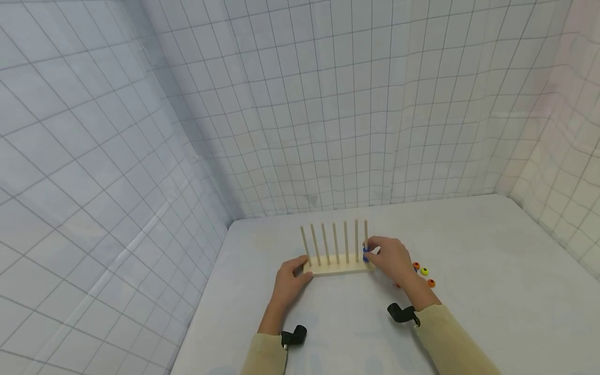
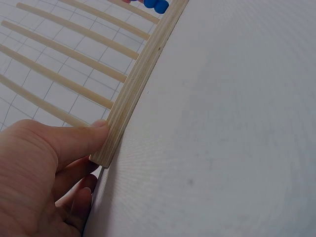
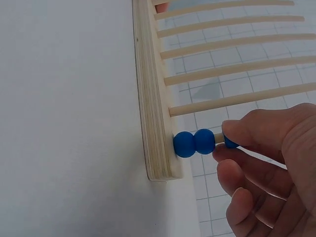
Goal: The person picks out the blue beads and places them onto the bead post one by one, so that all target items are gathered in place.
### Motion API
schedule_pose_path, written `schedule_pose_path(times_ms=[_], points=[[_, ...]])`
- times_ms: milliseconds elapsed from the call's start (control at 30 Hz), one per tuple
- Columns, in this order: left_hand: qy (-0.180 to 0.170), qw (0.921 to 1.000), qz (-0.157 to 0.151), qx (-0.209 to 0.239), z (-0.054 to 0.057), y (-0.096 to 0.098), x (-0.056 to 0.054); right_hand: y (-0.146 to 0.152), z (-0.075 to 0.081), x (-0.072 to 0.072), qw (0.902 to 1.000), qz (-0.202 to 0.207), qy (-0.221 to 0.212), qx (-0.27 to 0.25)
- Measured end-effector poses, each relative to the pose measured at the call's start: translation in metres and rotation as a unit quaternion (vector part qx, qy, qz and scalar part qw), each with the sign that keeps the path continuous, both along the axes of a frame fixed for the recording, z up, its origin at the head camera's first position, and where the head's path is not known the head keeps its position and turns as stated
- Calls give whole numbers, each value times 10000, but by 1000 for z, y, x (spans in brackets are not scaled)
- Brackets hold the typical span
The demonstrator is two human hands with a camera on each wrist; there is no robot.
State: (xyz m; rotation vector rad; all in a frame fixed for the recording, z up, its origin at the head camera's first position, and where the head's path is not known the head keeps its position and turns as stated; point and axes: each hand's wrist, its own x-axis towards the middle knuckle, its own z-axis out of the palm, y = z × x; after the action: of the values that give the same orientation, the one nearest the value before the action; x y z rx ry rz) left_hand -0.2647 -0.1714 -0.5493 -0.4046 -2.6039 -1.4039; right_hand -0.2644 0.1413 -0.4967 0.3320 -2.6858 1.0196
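Observation:
A pale wooden peg board (image 1: 339,269) stands on the white table, with several upright pegs (image 1: 335,242) in a row along it. At its left end my left hand (image 1: 288,281) grips the base, thumb on the front edge and fingers behind. Two blue beads (image 3: 194,142) sit stacked at the foot of the rightmost peg. Just above them, my right hand (image 3: 276,153) pinches a third blue bead (image 3: 230,143) between thumb and forefinger, with that peg running through it. Much of this bead is hidden by the fingers. The other pegs carry no beads.
Loose beads lie on the table right of the board, by my right wrist: an orange bead (image 1: 431,283), a yellow bead (image 1: 424,271) and a red-orange bead (image 1: 416,265) among them. White gridded cloth (image 1: 328,104) hangs behind and along both sides.

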Motion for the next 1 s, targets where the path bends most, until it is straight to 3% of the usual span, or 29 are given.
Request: schedule_pose_path(times_ms=[667,1000], points=[[26,10000,22,-85,-3,3,2,3,-4,4,9996,-72,-216,140],[67,9999,28,-96,0,1,0,14,4,8,9992,22,111,394]])
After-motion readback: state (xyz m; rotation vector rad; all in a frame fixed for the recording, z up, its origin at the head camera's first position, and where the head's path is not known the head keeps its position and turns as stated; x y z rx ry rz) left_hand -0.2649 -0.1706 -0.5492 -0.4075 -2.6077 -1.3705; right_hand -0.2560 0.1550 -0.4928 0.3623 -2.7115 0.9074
